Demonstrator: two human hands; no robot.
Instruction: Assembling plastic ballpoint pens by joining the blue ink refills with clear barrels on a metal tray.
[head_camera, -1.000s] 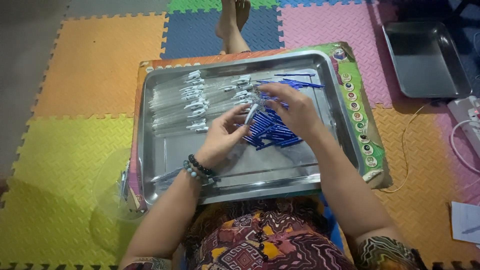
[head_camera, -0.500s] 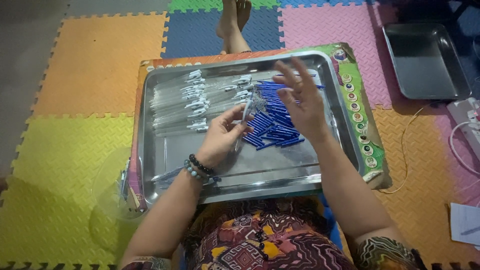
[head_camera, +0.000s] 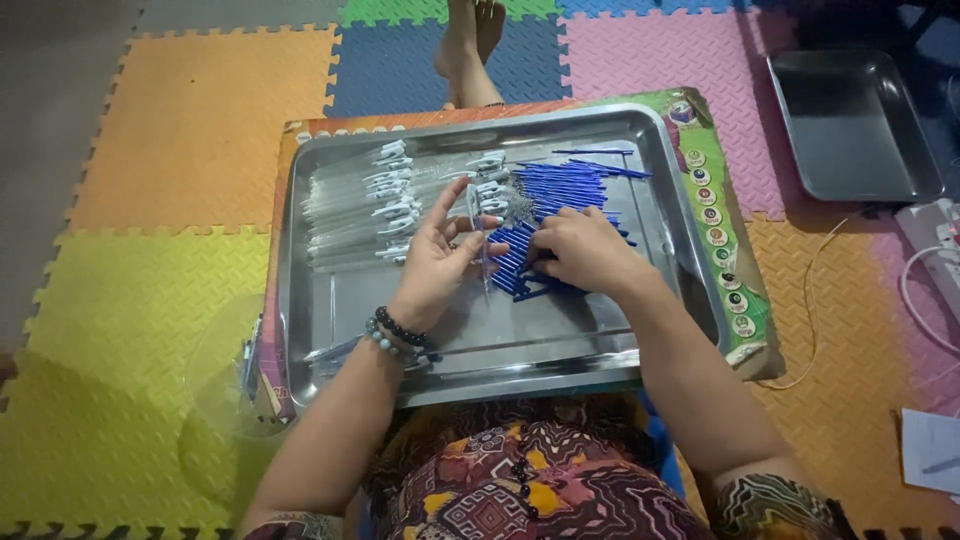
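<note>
A large steel tray (head_camera: 520, 350) rests on my lap over a colourful board (head_camera: 720, 210). Clear pen barrels (head_camera: 350, 205) with white clips lie in its left part, and a heap of blue pen refills (head_camera: 565, 190) lies in the middle. My left hand (head_camera: 435, 260), with bead bracelets on the wrist, holds a clear pen barrel (head_camera: 478, 235) upright between thumb and fingers. Just to the right, my right hand (head_camera: 585, 250) lies palm down on the blue refills, fingers curled and pinching one next to the barrel.
A smaller empty steel tray (head_camera: 850, 125) sits on the foam mat at the upper right. A white power strip with cables (head_camera: 935, 250) lies at the right edge. A clear plastic bag (head_camera: 225, 390) sits left of the tray. My bare feet (head_camera: 470, 40) are beyond it.
My right hand, lifted with spread fingers half a second ago, has come down onto the blue refills and closed. My left hand keeps the clear barrel and has shifted slightly.
</note>
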